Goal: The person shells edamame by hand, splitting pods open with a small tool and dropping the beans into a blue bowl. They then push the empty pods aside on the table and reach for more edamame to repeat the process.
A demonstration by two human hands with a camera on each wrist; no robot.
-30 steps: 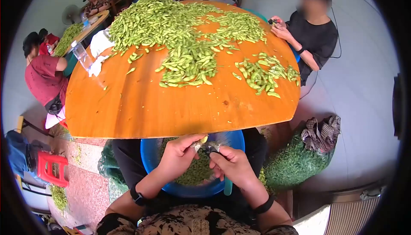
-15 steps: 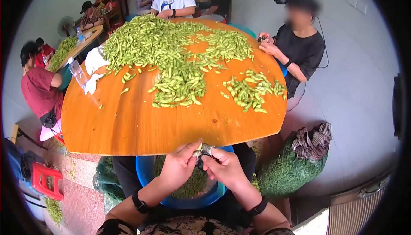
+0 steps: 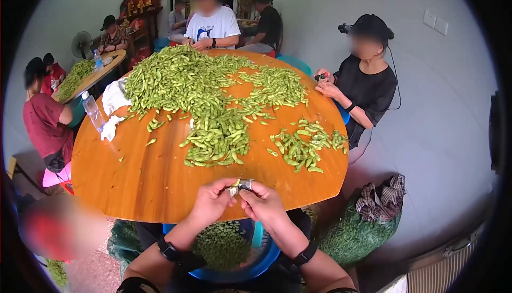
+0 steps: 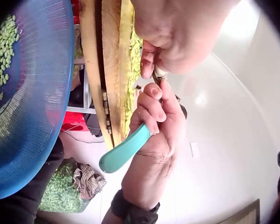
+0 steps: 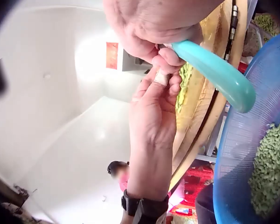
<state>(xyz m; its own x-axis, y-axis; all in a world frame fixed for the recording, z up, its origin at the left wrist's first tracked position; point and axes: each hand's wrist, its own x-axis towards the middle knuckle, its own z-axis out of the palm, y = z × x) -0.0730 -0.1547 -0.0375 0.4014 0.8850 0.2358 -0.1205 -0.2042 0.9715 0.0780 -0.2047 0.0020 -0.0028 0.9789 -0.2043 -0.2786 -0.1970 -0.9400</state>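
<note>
My left hand point(image 3: 212, 199) pinches a green soybean pod point(image 3: 236, 183) at its fingertips, with a white wrap point(image 5: 161, 77) round one digit. Close against it, my right hand point(image 3: 264, 203) grips a tool by its smooth teal handle point(image 4: 126, 150), which sticks out past the curled fingers; its working end is hidden between the hands. Dark and silvery coverings show on the right fingertips. Both hands meet at the table's near edge, above a blue mesh basin point(image 4: 46, 98) holding many shelled green beans point(image 5: 273, 163).
A large heap of pods point(image 3: 178, 82) covers the far part of the wooden table point(image 3: 144, 186), with a smaller pile point(image 3: 306, 146) at right. A bottle point(image 3: 93, 111) and white cloth point(image 3: 114, 98) lie left. A full green net sack point(image 3: 357, 234) stands right. Several people sit around.
The head view has tilted up, so the table sits lower and more of the room shows. Both hands stay together at the pod, and more of the basin's beans show below them.
</note>
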